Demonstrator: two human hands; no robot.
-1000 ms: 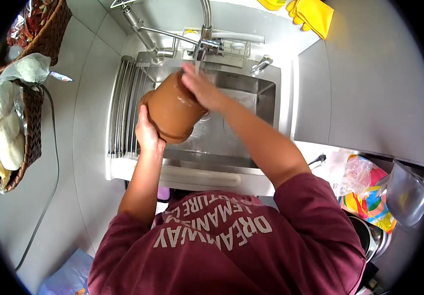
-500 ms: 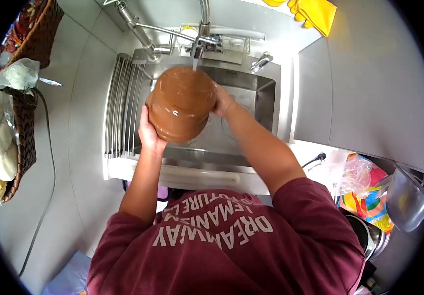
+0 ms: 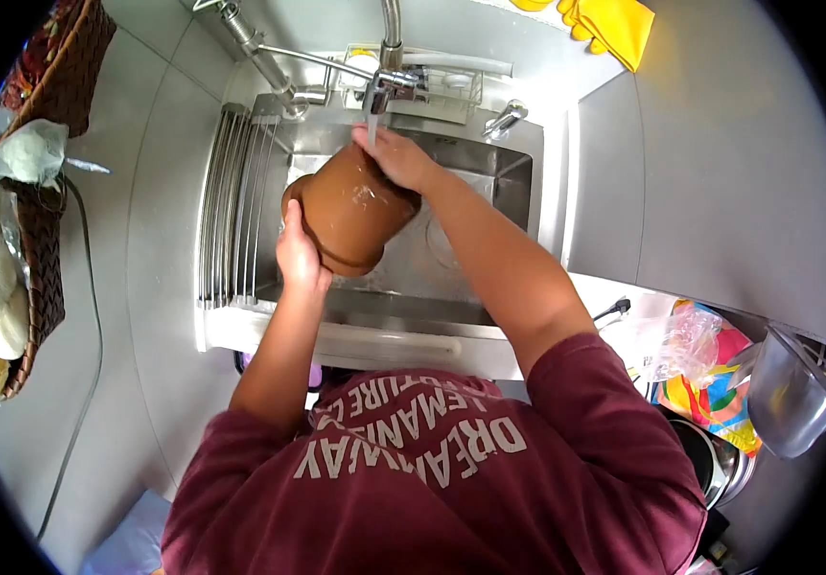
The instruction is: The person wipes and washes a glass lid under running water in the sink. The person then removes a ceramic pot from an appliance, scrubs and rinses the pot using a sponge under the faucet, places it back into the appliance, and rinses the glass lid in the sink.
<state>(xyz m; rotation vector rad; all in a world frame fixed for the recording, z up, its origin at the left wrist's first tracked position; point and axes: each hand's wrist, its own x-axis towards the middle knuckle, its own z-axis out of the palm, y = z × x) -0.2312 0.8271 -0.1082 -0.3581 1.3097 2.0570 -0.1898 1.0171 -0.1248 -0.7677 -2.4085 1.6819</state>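
Over a rectangular stainless-steel sink, the left hand grips a tilted, smooth brown, rounded, ceramic-looking pot by its wider end as the right hand, fingers extended, shifts from the pot's side to its narrower end, under clear running water.

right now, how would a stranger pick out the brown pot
Find the steel sink, then the running faucet at its back edge. Just below, the left hand and right hand hold the brown pot. Its brown body sets it apart from the shiny sink around it.
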